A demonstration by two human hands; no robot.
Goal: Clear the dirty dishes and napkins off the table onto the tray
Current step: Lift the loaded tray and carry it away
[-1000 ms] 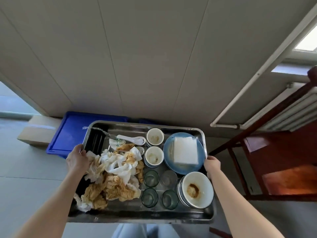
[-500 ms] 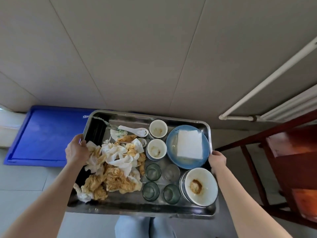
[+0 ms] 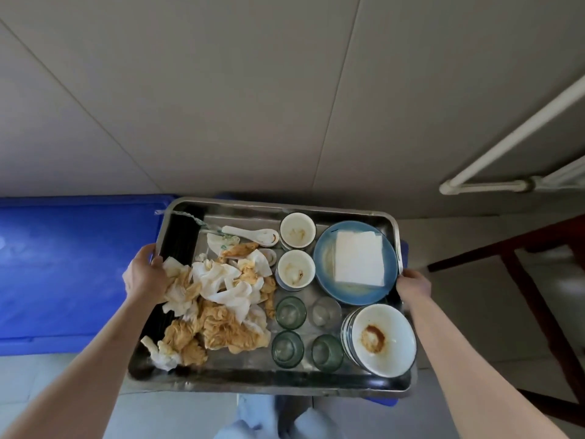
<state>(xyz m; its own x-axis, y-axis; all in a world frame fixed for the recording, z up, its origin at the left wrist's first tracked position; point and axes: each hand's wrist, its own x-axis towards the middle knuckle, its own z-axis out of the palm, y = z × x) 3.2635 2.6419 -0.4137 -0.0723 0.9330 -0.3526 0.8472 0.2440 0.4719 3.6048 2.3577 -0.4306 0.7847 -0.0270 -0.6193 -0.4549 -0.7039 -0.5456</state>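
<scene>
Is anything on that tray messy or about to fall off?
Crumpled stained napkins are heaped untidily on the tray, reaching the left hand at its rim. A clean folded napkin lies oddly on the dirty blue plate. Nothing has spilled.

Tray (image 3: 319,380): napkins (image 3: 218,299), dishes (image 3: 356,263).

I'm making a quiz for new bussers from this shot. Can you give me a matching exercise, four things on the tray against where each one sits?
Things:
1. blue plate
2. crumpled napkins
3. white spoon
4. stained white bowl

Places:
A. near right corner of the tray
B. far edge, left of the small cups
C. far right, under a folded white napkin
D. left half, by the left hand

Pairs: 1-C, 2-D, 3-B, 4-A
</scene>
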